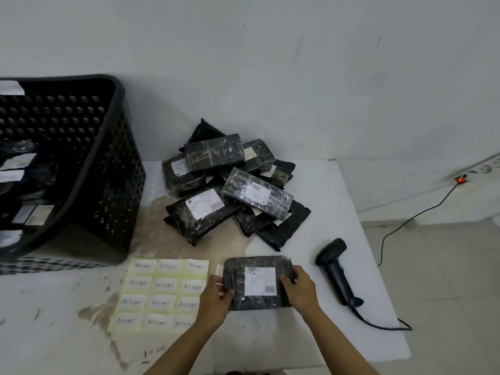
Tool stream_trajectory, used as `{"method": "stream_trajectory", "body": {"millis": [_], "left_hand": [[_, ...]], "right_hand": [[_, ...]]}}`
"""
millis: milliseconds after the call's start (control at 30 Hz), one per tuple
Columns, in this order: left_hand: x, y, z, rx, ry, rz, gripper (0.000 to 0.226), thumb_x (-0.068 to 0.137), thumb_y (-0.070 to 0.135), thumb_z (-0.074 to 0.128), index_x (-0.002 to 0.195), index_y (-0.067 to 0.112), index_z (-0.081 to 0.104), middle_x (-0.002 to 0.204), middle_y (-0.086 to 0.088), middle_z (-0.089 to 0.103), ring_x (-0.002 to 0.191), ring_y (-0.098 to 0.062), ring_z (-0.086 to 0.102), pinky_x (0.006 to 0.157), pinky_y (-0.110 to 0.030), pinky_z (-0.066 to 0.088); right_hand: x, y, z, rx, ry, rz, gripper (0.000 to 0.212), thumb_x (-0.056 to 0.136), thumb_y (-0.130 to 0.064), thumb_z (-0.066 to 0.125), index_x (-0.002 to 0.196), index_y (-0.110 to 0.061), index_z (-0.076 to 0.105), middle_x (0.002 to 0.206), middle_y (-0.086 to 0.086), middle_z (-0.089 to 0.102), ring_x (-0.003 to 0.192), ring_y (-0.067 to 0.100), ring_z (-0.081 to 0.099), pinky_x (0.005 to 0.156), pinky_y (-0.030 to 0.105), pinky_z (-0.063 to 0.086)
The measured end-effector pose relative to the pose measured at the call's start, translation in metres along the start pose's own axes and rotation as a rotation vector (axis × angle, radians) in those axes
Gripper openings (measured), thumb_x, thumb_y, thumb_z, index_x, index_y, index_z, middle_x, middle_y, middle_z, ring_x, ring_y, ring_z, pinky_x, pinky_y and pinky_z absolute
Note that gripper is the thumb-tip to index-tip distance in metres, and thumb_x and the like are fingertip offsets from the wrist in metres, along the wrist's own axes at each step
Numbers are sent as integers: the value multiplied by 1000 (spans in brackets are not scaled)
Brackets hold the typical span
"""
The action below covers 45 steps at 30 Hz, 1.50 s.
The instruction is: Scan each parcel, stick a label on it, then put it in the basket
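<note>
Gripping parcel (258,283) edges, left hand (213,301), right hand (299,289), forearms converging

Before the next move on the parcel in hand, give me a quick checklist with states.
1. Parcel held by both hands, left hand and right hand: ok.
2. Parcel's printed label faces up: ok.
3. Loose label pinched in left fingers, ready to stick: ok.
4. Scanner lies on table right of parcel: ok.
5. Parcel already scanned: cannot tell.
6. Basket open, room on top: ok.
</note>
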<state>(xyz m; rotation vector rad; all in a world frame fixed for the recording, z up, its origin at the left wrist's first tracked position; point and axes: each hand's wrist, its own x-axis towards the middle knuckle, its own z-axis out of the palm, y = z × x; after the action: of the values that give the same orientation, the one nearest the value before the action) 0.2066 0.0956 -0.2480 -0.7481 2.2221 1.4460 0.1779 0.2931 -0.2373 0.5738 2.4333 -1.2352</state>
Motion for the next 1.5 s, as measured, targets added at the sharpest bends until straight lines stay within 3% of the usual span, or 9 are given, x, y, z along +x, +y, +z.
{"method": "stream_trajectory", "body": {"millis": [100, 267, 367, 467, 567, 800, 1000, 1200, 1500], "left_hand": [[-7, -4, 4, 9, 29, 44, 22, 92, 8, 58, 108, 13, 45, 102, -9, 59, 91, -26, 61, 82, -43, 56], [-24, -16, 4, 324, 128, 332, 56, 92, 15, 57, 141, 15, 31, 139, -8, 36, 123, -24, 45, 91, -29, 42], [-35, -26, 4, 522, 24, 426, 64, 97, 25, 48, 151, 17, 15, 158, 1, 8, 144, -18, 18, 110, -24, 29], [-44, -34, 2, 534, -74, 435, 71, 98, 28, 46, 152, 19, 1, 160, 3, -5, 144, -16, 21, 110, -21, 28], [-49, -39, 0, 598, -94, 425, 74, 98, 31, 45, 152, 20, -4, 159, 4, -9, 131, -16, 43, 95, -18, 41], [-51, -31, -4, 821, -78, 402, 69, 99, 28, 42, 153, 17, 1, 160, 0, -10, 147, -20, 13, 106, -33, 41], [-47, -13, -12, 894, -107, 474, 58, 98, 21, 42, 150, 10, 20, 161, 1, 1, 144, -17, 17, 107, -31, 38], [-42, 1, -35, 975, -385, 448, 69, 99, 28, 43, 152, 8, 4, 161, -1, -9, 144, -21, 22, 114, -34, 30], [-42, 4, -42, 1188, -584, 372, 97, 95, 31, 55, 146, 9, -24, 149, -1, -41, 121, -31, 52, 98, -44, 47]], "right_hand": [[-1, 5, -13, 9, -8, -83, 28, 94, -10, 54, 121, -4, 57, 115, 10, 61, 101, 22, 59, 82, 22, 41], [6, 25, -56, -209, 438, -148, 61, 85, -7, 65, 140, -10, 41, 138, 15, 41, 121, 35, 42, 99, 45, 38], [9, 46, -72, -277, 279, -14, 83, 87, -13, 65, 152, -13, 14, 150, 18, 27, 131, 39, 35, 103, 50, 36], [5, 65, -69, -468, 94, 50, 89, 89, -13, 62, 153, -13, 1, 139, 19, 37, 119, 35, 47, 95, 42, 41], [2, 78, -66, -511, 95, 33, 78, 87, -7, 59, 150, -15, 15, 126, 17, 45, 109, 33, 50, 86, 39, 44], [-12, 59, -66, -300, -5, -58, 25, 94, -31, 55, 110, -14, 44, 88, 6, 58, 72, 18, 55, 61, 31, 42], [-50, -5, -90, -195, -101, -118, 43, 92, -55, 48, 90, -13, 53, 79, 7, 66, 57, 20, 62, 45, 28, 45], [-101, -70, -120, -47, -157, -88, 49, 91, -56, 48, 89, -8, 60, 67, 7, 67, 49, 22, 67, 46, 25, 50], [-146, -94, -108, -38, -106, 19, 56, 90, -60, 47, 89, -5, 59, 66, 9, 66, 55, 30, 70, 55, 34, 56]]}}
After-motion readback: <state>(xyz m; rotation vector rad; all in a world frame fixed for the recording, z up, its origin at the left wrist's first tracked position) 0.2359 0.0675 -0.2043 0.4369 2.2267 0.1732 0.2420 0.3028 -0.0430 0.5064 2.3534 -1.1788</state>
